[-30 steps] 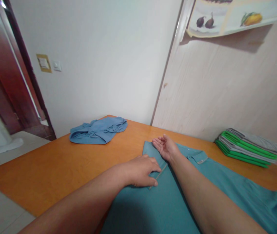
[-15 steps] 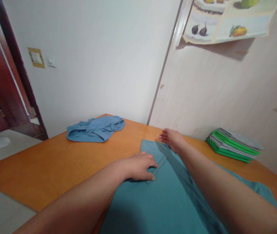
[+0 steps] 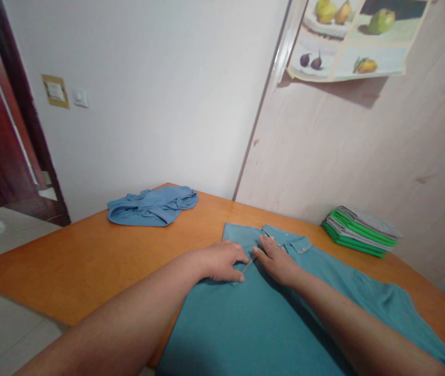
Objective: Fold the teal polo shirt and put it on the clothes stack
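A teal shirt (image 3: pixel 277 318) lies spread on the orange table (image 3: pixel 89 266), its collar end pointing away from me. My left hand (image 3: pixel 222 259) rests palm down on the shirt near its far left corner, fingers curled a little against the cloth. My right hand (image 3: pixel 275 259) lies flat on the shirt just to the right of it, fingers stretched out, almost touching the left hand's fingertips. A thin grey seam strip of the shirt shows between the two hands.
A crumpled light blue garment (image 3: pixel 152 206) lies at the table's far left corner. A stack of folded green and grey clothes (image 3: pixel 359 231) sits at the far right by the wooden wall. The table's left edge drops to a tiled floor.
My right hand has pulled back from the shirt's far edge and come down flat beside my left hand. The left hand has hardly moved.
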{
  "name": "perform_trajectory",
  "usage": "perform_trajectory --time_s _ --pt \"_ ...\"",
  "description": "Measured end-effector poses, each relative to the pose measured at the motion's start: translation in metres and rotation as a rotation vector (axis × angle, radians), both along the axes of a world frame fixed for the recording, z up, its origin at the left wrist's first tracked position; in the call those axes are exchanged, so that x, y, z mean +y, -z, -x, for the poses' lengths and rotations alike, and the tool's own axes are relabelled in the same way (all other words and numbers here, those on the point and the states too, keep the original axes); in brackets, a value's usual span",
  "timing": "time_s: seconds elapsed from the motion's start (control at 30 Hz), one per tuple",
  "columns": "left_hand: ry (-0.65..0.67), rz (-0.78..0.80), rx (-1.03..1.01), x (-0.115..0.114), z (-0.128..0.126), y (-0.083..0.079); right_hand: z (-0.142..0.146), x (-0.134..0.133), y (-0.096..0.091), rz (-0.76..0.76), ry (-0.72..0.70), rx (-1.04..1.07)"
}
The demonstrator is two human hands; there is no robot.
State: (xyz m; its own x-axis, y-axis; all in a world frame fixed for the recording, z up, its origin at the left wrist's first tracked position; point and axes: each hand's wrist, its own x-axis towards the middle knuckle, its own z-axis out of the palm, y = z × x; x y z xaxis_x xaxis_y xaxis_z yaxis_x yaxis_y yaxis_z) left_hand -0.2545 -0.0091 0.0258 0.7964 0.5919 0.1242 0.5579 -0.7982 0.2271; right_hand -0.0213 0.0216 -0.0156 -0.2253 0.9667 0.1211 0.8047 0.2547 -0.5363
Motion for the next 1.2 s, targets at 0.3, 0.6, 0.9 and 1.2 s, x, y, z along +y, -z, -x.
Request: perform_trajectory --time_s 0.3,0.6,0.9,1.2 --pt "-0.087 -0.067 -0.12 0.002 -0.006 0.005 -0.103 -0.012 0.001 -0.074 0.155 -0.294" --pt "-0.161 0.013 0.004 -0.003 -0.017 0.022 -0.156 -0.027 0.022 -0.024 0.248 -0.486" --pt "-0.167 0.077 0.104 -0.008 -0.011 0.015 -0.148 -0.028 0.026 -0.079 0.266 -0.487" --pt "-0.193 0.062 0.131 -0.012 -0.009 0.009 -0.142 -0.026 0.028 -0.082 0.267 -0.458"
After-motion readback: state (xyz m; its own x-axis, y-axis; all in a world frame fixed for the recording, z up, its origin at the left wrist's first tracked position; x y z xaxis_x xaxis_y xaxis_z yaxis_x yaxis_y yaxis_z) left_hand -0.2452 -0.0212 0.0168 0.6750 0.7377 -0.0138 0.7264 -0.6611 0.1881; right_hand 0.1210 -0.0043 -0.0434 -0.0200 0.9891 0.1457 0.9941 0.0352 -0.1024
